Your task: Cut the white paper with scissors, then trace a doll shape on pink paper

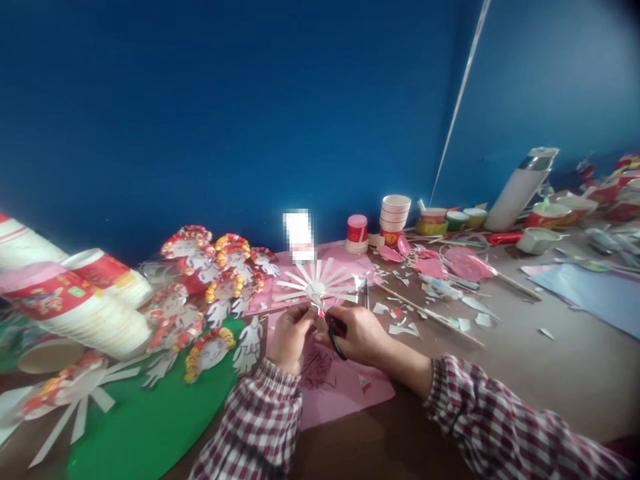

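My right hand (363,333) is closed around black-handled scissors (338,343), whose blades point toward the paper in my other hand. The fingers of my left hand (291,337) are pinched on a small white and red paper piece (321,311). Whether that piece joins the cup behind it, I cannot tell. Just beyond my fingertips, a paper cup cut into fanned white strips (315,288) spreads over pink paper (345,393). A black pen (366,295) lies right of the strips.
To the left are stacked paper cups (95,310), decorated paper figures (210,353) and a green sheet (150,413). Paper scraps (405,329), a wooden stick (435,317), more cups (395,217) and a white thermos (520,193) sit to the right. A blue wall (250,120) rises behind.
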`<state>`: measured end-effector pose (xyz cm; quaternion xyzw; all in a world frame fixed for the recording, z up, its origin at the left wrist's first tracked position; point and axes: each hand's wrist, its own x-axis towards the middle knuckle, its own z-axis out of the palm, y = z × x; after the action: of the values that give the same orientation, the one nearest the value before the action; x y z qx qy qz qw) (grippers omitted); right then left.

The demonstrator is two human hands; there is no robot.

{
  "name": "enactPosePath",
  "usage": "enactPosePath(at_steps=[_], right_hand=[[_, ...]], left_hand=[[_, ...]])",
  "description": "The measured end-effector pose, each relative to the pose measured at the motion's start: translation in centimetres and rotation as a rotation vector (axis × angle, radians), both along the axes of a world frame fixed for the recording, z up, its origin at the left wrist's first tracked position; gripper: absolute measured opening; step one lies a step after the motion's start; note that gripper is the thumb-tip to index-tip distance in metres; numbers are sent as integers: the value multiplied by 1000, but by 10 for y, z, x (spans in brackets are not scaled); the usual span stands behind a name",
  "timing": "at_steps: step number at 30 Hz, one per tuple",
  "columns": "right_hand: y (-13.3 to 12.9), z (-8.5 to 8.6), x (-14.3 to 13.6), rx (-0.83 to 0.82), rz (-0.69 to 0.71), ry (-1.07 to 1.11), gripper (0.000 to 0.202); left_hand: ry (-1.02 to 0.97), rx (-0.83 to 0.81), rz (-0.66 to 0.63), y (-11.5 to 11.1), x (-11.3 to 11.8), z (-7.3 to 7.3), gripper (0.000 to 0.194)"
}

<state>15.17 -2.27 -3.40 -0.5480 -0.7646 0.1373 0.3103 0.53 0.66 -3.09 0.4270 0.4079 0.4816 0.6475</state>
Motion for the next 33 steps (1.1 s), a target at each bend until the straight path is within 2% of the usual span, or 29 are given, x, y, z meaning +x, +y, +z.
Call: enactPosePath(at_steps=[18, 24, 33], right_hand=[[-1, 2, -3, -38, -6, 64, 29], [-1, 3, -3, -43, -14, 53, 28], [-2, 4, -2, -39, -22, 7, 30]], left_hand=[[-165, -140, 16, -3, 5, 5, 23], [-120, -126, 100, -3, 5, 3, 37], [0, -84, 116, 1, 1, 1, 30]])
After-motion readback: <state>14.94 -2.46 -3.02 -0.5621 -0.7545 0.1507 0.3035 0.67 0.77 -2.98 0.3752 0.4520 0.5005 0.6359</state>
